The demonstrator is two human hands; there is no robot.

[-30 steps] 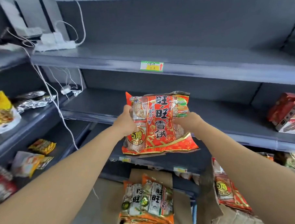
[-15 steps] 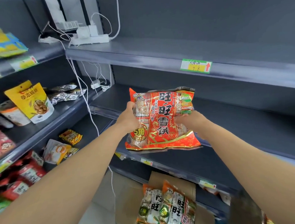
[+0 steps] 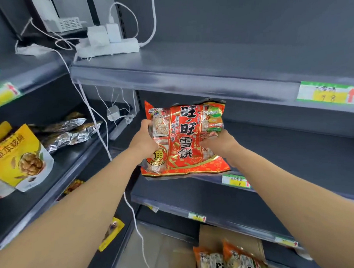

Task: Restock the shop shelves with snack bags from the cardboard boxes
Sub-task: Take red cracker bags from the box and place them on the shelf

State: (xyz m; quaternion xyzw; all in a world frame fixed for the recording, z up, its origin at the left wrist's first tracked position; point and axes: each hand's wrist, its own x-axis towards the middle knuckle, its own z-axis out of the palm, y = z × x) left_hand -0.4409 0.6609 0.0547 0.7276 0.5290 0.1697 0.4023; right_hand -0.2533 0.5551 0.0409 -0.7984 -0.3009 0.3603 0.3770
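A large red snack bag [image 3: 184, 139] with black Chinese characters is held upright in front of the middle grey shelf [image 3: 294, 155]. My left hand [image 3: 143, 140] grips its left edge and my right hand [image 3: 219, 143] grips its right edge. The bag's bottom hangs just over that shelf's front lip. Down at the bottom right, a cardboard box [image 3: 211, 237] on the floor holds more orange and white snack bags [image 3: 228, 261].
Above, the grey shelf [image 3: 189, 72] carries a white power strip [image 3: 109, 48] with chargers; white cables [image 3: 94, 121] hang down past the shelves. The left-hand shelves hold a yellow walnut bag [image 3: 19, 159] and silver foil bags [image 3: 70, 132]. Price tags [image 3: 326, 93] line the shelf edges.
The view has swung left and up, so the left shelves and power strip come closer. Both hands still hold the red bag, which has edged nearer the middle shelf.
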